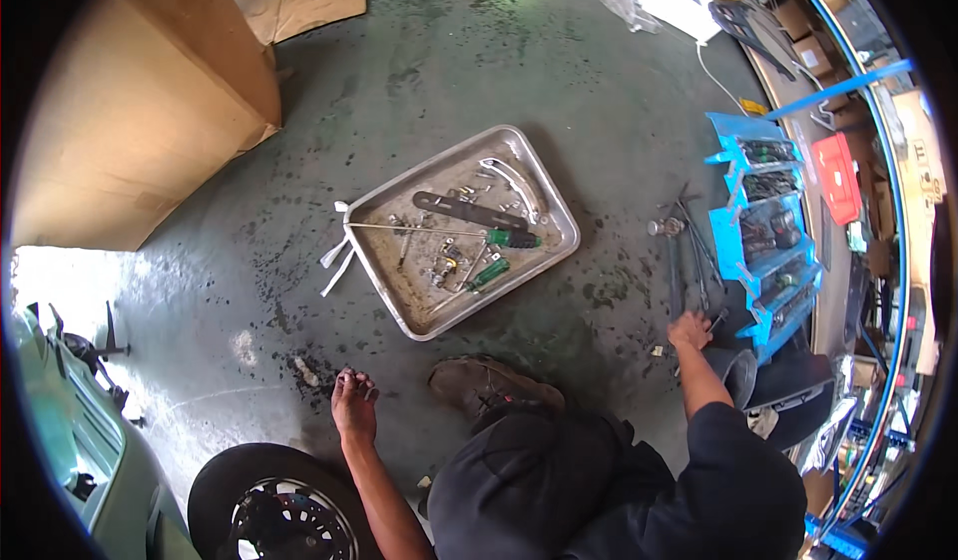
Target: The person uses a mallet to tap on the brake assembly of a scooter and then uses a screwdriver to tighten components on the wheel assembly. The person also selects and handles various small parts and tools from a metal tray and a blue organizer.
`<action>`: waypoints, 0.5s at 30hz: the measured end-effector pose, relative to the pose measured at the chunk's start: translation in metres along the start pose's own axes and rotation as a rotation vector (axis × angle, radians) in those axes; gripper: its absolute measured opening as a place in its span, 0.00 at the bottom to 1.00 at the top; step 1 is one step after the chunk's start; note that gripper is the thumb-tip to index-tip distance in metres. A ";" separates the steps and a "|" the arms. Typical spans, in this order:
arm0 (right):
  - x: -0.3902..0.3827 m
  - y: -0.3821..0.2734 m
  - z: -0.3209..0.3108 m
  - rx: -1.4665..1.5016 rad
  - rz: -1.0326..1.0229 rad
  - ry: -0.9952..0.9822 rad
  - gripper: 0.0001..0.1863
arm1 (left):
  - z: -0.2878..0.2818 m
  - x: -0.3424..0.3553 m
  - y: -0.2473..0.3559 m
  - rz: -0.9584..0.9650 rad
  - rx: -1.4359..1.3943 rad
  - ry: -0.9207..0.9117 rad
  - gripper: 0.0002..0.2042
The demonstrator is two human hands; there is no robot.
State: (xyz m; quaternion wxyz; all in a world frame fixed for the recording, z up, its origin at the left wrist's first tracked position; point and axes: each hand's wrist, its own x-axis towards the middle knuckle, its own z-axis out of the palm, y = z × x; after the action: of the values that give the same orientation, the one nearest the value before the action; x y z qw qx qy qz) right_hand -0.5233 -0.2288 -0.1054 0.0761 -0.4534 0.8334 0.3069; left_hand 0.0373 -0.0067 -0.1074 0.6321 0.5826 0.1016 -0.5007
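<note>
My right hand (691,331) reaches down at the right, its fingers bent around what looks like a slim metal tool (718,319); its exact kind is unclear. Just beyond my fingers, a hammer (676,271) and several long metal tools (700,261) lie on the floor. Beside them stands an opened blue cantilever toolbox (768,231) full of tools. My left hand (354,400) is raised near the wheel, its fingers curled in; anything inside is too small to make out. Ahead of me sits a metal tray (439,318) with green-handled screwdrivers (489,275), a flat dark bar (469,209), a curved-handled tool (517,187) and small hardware.
A wheel with its tyre (215,490) is at the lower left, beside a light green vehicle (120,460). Large cardboard (150,111) stands at the far left. A red case (836,179) and loaded shelving line the right. My boot (494,385) is close to the tray.
</note>
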 end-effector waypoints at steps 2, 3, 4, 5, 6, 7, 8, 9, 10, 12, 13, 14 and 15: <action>-0.005 -0.012 -0.014 0.157 -0.190 0.414 0.21 | 0.011 0.004 -0.014 -0.039 -0.032 -0.081 0.05; -0.015 -0.037 -0.029 0.263 -0.336 0.469 0.20 | 0.013 0.004 -0.017 -0.036 -0.036 -0.077 0.05; -0.025 -0.066 -0.045 0.370 -0.480 0.517 0.18 | 0.018 0.004 -0.020 -0.052 -0.023 -0.076 0.06; -0.030 -0.092 -0.052 0.509 -0.657 0.574 0.15 | 0.025 0.003 -0.024 -0.072 -0.009 -0.080 0.07; -0.043 -0.123 -0.066 0.652 -0.833 0.535 0.13 | 0.027 0.002 -0.025 -0.078 -0.018 -0.091 0.08; -0.049 -0.152 -0.071 0.670 -0.934 0.535 0.13 | 0.030 0.001 -0.027 -0.079 -0.017 -0.094 0.08; -0.062 -0.181 -0.079 0.664 -1.049 0.460 0.15 | 0.030 0.000 -0.028 -0.079 -0.002 -0.096 0.08; -0.074 -0.208 -0.083 0.658 -1.126 0.412 0.18 | 0.031 0.000 -0.029 -0.081 0.011 -0.100 0.08; -0.080 -0.229 -0.089 0.587 -1.232 0.321 0.20 | 0.034 -0.002 -0.029 -0.083 -0.001 -0.116 0.08; -0.096 -0.262 -0.093 0.377 -1.293 0.296 0.21 | 0.032 -0.003 -0.027 -0.070 -0.007 -0.112 0.08; -0.098 -0.271 -0.093 0.241 -1.312 0.287 0.21 | 0.031 -0.004 -0.026 -0.066 -0.013 -0.112 0.08; -0.088 -0.276 -0.085 0.237 -1.311 0.290 0.21 | 0.032 -0.004 -0.027 -0.067 -0.017 -0.115 0.08; -0.074 -0.281 -0.073 0.317 -1.302 0.328 0.20 | 0.033 -0.004 -0.027 -0.058 -0.037 -0.121 0.08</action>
State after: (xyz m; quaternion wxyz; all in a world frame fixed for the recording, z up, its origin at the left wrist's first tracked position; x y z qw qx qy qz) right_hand -0.2439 -0.3312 -0.1409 0.1834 -0.8855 0.4269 0.0008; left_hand -0.0004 -0.0277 -0.1121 0.6330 0.5364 0.0895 -0.5510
